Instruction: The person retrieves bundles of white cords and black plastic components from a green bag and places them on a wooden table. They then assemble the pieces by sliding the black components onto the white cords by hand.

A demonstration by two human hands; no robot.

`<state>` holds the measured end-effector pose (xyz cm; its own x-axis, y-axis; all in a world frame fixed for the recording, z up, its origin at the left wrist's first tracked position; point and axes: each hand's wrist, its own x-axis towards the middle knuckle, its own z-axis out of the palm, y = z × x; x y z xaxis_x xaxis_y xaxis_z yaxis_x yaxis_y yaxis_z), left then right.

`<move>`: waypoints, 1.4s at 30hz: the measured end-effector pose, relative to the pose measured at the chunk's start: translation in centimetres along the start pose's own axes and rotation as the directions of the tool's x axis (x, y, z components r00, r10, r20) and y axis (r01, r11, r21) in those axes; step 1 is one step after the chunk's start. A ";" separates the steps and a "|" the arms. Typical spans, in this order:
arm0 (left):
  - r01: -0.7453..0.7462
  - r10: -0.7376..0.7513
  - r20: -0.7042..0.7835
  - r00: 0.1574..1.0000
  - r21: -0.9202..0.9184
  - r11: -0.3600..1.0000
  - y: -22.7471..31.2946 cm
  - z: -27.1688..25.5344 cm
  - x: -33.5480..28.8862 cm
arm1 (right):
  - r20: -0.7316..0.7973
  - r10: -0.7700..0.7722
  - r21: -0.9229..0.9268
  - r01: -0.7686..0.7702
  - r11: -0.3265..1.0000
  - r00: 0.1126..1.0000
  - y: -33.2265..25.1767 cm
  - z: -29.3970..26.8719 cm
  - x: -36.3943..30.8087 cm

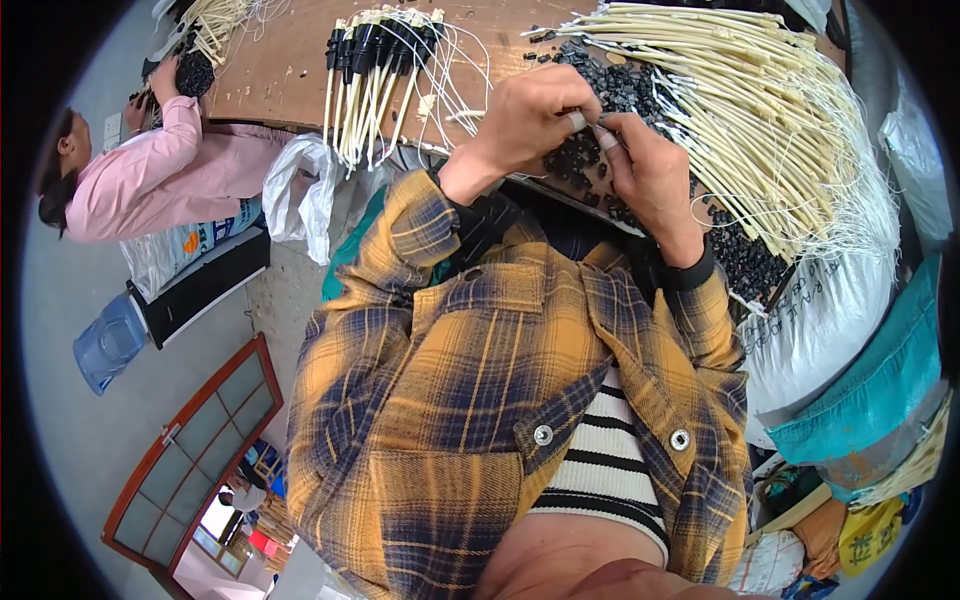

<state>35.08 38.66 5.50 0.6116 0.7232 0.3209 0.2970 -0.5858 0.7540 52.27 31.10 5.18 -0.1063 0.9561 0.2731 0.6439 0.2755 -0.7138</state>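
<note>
My left hand (535, 118) and my right hand (652, 172) meet over the near edge of the brown work table (270, 75). Both are closed, thumbs and forefingers pinched tip to tip. White wrapping shows on a digit of each hand. Whatever sits between the fingertips is too small to make out. Beneath and behind the hands spreads a heap of small black plastic pieces (640, 95). To their right lies a big bundle of thin cream sticks (765, 120) trailing white strings. On the left rests a smaller bunch of cream sticks with black sleeves (372, 55).
A co-worker in a pink shirt (150, 175) works at the table's left end, beside more cream sticks (215, 30). A white plastic bag (305, 190) hangs by the table's front edge. Full white sacks (830, 330) and a teal sack (860, 400) stand at my right.
</note>
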 end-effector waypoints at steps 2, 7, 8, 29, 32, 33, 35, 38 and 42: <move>-0.179 0.165 -0.162 0.973 -0.077 0.981 -0.2 -0.1 0.0 | 0.036 0.065 0.150 -0.070 0.986 0.997 -0.7 -0.4 0.1; -0.116 0.110 -0.064 0.992 -0.111 0.987 -1.2 0.5 -0.8 | 0.083 0.164 0.075 -0.170 0.983 0.983 0.5 0.4 -1.2; -0.116 0.109 -0.064 0.992 -0.105 0.988 -2.2 0.3 -0.8 | 0.083 0.159 0.079 -0.166 0.983 0.984 0.6 0.6 -1.3; 0.447 -0.475 0.025 0.879 -0.387 0.806 0.8 4.2 0.9 | -0.251 0.085 -0.211 -0.140 0.967 0.964 1.7 0.9 -0.9; 0.463 -0.491 0.036 0.870 -0.399 0.792 0.9 3.7 0.9 | -0.221 0.058 -0.210 -0.105 0.972 0.974 1.2 0.8 -1.0; 0.463 -0.490 0.039 0.871 -0.400 0.791 0.8 3.6 0.9 | -0.247 0.041 -0.154 -0.081 0.985 0.968 1.3 0.8 -1.0; 0.389 -0.402 -0.014 0.915 -0.225 0.893 0.2 3.4 0.8 | -0.273 0.024 -0.095 -0.052 0.994 0.962 1.2 0.6 -1.1; 0.372 -0.388 -0.030 0.921 -0.221 0.902 -0.9 2.9 0.6 | -0.145 0.251 0.279 -0.204 0.938 0.957 1.0 -0.3 -1.1; -0.206 0.205 -0.111 0.973 -0.004 0.978 0.2 2.2 1.5 | 0.131 0.529 0.852 -0.368 0.372 0.839 1.5 -1.6 -0.8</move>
<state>37.68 38.86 4.86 0.5744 0.6239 0.5299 0.1617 -0.7211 0.6737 54.55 30.64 4.92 0.1517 0.9606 -0.2330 -0.3671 -0.1641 -0.9156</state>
